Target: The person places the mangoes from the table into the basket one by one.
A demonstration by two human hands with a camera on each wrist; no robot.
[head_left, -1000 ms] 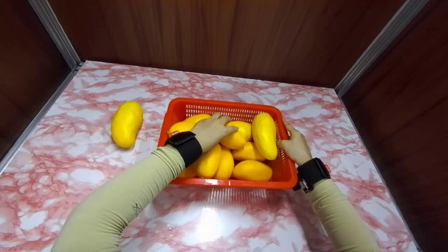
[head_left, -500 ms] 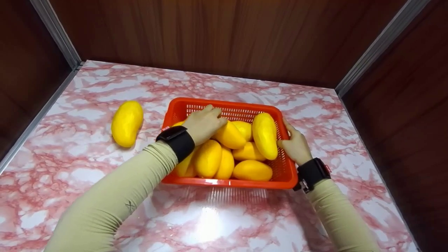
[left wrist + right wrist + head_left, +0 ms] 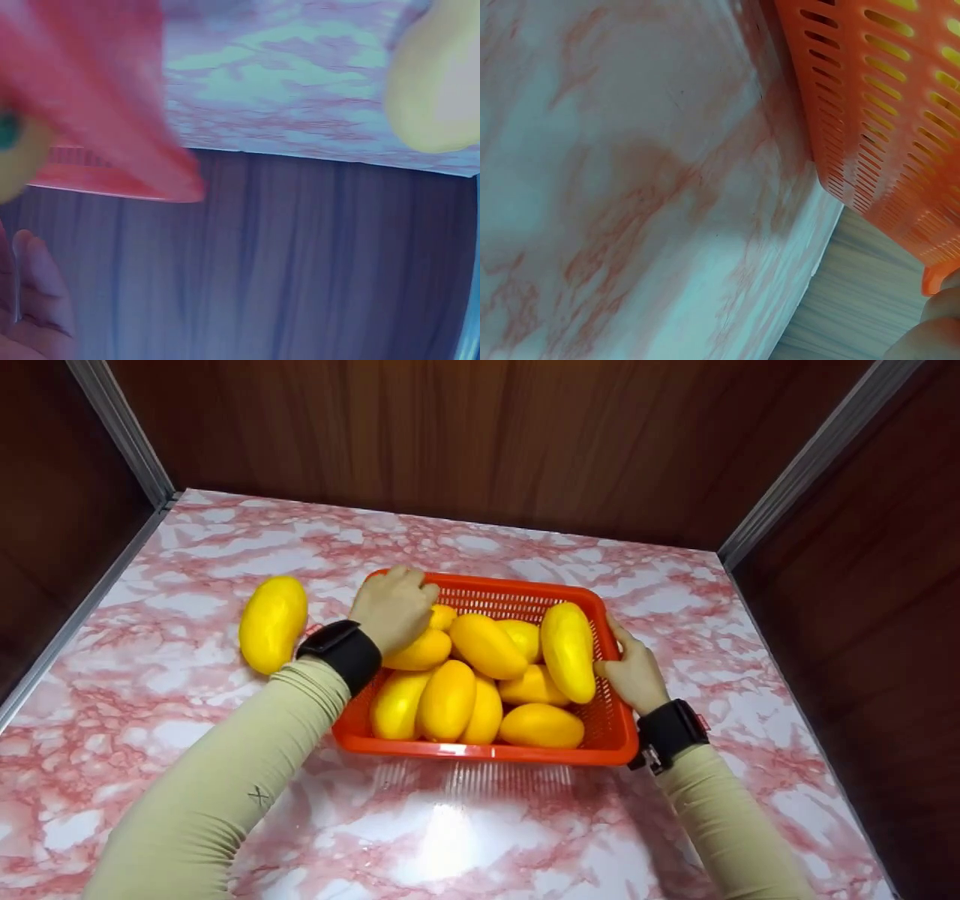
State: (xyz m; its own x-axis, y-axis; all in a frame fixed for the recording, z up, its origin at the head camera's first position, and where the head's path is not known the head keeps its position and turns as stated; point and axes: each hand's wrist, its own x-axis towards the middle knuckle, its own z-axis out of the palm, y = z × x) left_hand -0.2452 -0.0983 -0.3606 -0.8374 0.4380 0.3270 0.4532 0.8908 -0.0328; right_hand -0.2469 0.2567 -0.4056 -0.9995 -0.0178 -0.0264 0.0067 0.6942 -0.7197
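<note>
An orange mesh basket (image 3: pixel 525 754) holds several yellow mangoes. My left hand (image 3: pixel 394 606) hovers over the basket's far-left corner, fingers curled down around a mango (image 3: pixel 421 651) that sticks out from under the palm. My right hand (image 3: pixel 634 671) grips the basket's right rim with the thumb over the edge. In the left wrist view the basket (image 3: pixel 97 97) is a red blur and one fingertip (image 3: pixel 34 285) shows at the lower left. In the right wrist view the basket wall (image 3: pixel 885 112) fills the upper right, with my right hand's fingers (image 3: pixel 930 330) beneath its rim.
One loose mango (image 3: pixel 272 622) lies on the pink marble tabletop (image 3: pixel 450 840) to the left of the basket; it also shows in the left wrist view (image 3: pixel 439 82). Dark wood walls with metal corner strips (image 3: pixel 112 427) close in the back and both sides.
My left hand has moved from the middle of the mango pile leftward to the basket's far-left corner, its fingers curling. The right hand and the basket have stayed put.
</note>
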